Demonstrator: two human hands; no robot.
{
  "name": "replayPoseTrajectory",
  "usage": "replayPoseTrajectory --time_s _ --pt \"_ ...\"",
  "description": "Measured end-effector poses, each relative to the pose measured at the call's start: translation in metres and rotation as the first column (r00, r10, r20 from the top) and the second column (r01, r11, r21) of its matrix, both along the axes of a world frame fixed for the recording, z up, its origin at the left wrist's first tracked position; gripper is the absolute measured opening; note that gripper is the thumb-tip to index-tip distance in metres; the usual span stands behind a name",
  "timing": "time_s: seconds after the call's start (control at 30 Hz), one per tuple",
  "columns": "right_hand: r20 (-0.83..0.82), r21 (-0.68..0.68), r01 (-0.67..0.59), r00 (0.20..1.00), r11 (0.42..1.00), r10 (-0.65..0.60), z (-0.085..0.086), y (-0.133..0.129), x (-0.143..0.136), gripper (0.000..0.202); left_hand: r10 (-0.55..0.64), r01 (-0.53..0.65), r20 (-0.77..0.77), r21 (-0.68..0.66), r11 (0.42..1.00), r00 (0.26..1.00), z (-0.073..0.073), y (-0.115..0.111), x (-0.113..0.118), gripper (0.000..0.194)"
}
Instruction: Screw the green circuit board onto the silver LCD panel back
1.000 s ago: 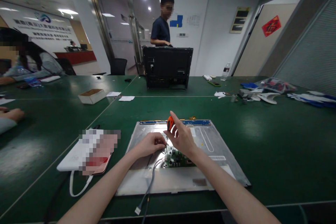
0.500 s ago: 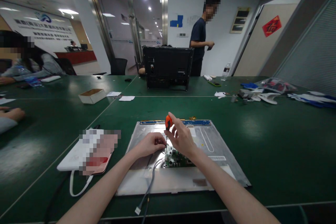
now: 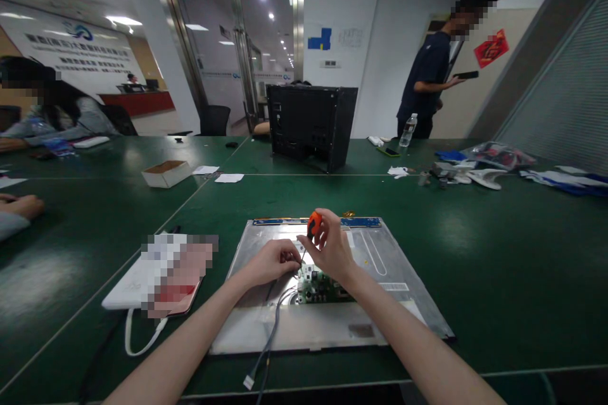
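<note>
A silver metal panel (image 3: 327,328) lies flat on the green table, with a green circuit board (image 3: 318,290) on its middle. My right hand (image 3: 330,247) is closed on an orange and black screwdriver (image 3: 313,225), whose shaft tilts down toward the board's upper left corner. Beside the tip, my left hand (image 3: 278,259) has its fingers pinched together at that corner; what they hold, if anything, is too small to make out. A grey cable (image 3: 274,329) runs from near the board over the panel's front edge and ends in a white connector (image 3: 248,382).
Left of the panel are a white device (image 3: 126,281) and a pink phone (image 3: 202,262). Farther back stand an open box (image 3: 166,174), a black monitor housing (image 3: 311,123) and a bottle (image 3: 408,130). One person stands behind the table; another sits at far left.
The screwdriver's handle has shifted right and now leans, with my right hand's fingers curled differently around it. The monitor housing has turned. The standing person has moved right.
</note>
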State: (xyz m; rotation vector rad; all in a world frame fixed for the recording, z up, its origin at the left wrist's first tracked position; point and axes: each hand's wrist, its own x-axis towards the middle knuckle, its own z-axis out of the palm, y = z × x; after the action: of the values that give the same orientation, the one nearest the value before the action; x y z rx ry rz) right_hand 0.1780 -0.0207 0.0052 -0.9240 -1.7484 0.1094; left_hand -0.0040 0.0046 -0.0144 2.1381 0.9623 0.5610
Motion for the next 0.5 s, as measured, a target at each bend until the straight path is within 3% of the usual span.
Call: replayPoseTrajectory --time_s 0.33,0.5 --pt "0.083 0.018 -0.01 0.996 1.0 0.009 0.014 -0.004 0.001 0.051 -0.01 0.01 -0.009 0.019 1.0 1.0 0.001 0.0 0.0 0.008" --pt "0.247 -0.031 -0.029 0.968 0.999 0.035 0.039 -0.007 0.007 0.047 0.0 0.0 0.004 0.004 1.0 1.0 0.004 -0.001 -0.001 0.009"
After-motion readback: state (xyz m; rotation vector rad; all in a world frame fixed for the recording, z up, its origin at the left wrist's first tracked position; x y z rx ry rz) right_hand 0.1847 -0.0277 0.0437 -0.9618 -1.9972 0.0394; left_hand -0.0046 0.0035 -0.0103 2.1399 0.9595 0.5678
